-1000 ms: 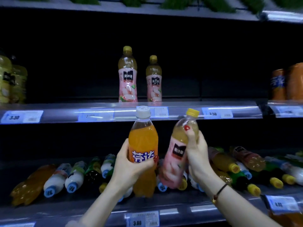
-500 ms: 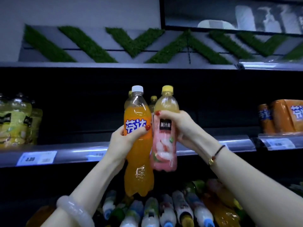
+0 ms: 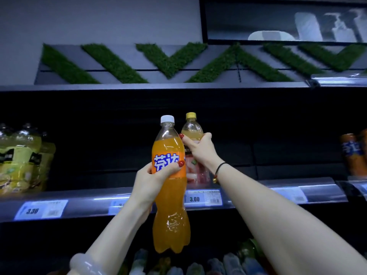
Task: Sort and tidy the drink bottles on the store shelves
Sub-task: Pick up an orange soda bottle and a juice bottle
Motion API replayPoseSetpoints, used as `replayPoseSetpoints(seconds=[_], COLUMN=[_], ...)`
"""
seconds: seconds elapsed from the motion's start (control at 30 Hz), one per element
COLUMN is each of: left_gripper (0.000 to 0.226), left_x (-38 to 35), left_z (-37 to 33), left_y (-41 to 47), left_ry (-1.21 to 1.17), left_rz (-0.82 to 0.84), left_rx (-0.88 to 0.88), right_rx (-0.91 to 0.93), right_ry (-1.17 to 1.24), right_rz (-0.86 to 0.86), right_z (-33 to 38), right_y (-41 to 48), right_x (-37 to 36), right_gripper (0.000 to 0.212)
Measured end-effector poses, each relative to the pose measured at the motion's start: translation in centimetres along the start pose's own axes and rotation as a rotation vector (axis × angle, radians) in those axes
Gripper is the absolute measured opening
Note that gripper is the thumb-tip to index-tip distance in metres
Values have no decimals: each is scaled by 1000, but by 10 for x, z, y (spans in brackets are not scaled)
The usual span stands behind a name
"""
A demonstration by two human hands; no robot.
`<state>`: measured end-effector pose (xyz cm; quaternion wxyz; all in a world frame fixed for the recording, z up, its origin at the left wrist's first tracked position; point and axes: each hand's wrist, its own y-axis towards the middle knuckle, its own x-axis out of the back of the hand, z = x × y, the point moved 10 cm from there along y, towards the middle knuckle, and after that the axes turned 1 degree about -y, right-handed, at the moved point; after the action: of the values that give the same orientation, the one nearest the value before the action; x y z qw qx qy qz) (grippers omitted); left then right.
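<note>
My left hand [image 3: 153, 182] grips an orange soda bottle [image 3: 170, 211] with a white cap, held upright in front of the upper shelf [image 3: 288, 190]. Just behind it and to the right, my right hand [image 3: 200, 150] is wrapped around the shoulder of a pink-labelled juice bottle [image 3: 195, 171] with a yellow cap, which stands upright at the shelf. Whether its base touches the shelf is hidden by the soda bottle and my wrist. The two pink-labelled bottles seen standing there earlier are hidden behind these bottles.
Yellow-green bottles [image 3: 21, 161] stand at the shelf's left end, orange soda bottles [image 3: 355, 153] at the right end. Price tags [image 3: 202, 198] line the shelf rail. Several bottles [image 3: 228, 263] lie on the lower shelf. A dark gap spans the shelf either side of my hands.
Both hands rose from the lower shelf level to the upper shelf. The right hand carried the pink-labelled bottle further in, behind the orange soda. The view tilted up.
</note>
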<state>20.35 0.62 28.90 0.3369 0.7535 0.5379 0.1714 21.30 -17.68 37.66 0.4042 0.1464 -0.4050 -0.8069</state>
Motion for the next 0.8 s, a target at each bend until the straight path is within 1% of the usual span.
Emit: replayPoseSetpoints(seconds=[0.1, 0.2, 0.27, 0.33, 0.47, 0.53, 0.6, 0.67, 0.73, 0.8], left_gripper=[26, 36, 35, 33, 34, 28, 25, 25, 30, 36], left_x=[0, -1, -2, -2, 0, 1, 1, 2, 2, 4], left_z=[6, 7, 6, 5, 10, 14, 16, 16, 19, 17], left_y=[1, 1, 1, 1, -1, -1, 0, 1, 0, 1], left_ry=[-3, -16, -19, -19, -29, -20, -33, -28, -24, -42], left_rz=[14, 19, 19, 20, 20, 19, 18, 6, 4, 1], left_rx=[31, 42, 36, 24, 24, 26, 28, 28, 38, 52], right_rx=[-34, -47, -53, -55, -69, -101, -97, -79, -72, -79], right_ry=[-36, -20, -54, -113, -51, -70, -5, 42, 53, 61], right_rz=[16, -27, -51, -71, -102, -75, -43, -65, -58, -16], right_z=[-9, -14, -13, -13, -19, -25, -30, -33, -37, -33], right_y=[9, 9, 7, 6, 2, 0, -2, -5, -7, -6], right_x=[-3, -3, -5, -5, -1, 1, 0, 1, 0, -3], right_gripper=[62, 62, 63, 67, 80, 87, 80, 69, 64, 63])
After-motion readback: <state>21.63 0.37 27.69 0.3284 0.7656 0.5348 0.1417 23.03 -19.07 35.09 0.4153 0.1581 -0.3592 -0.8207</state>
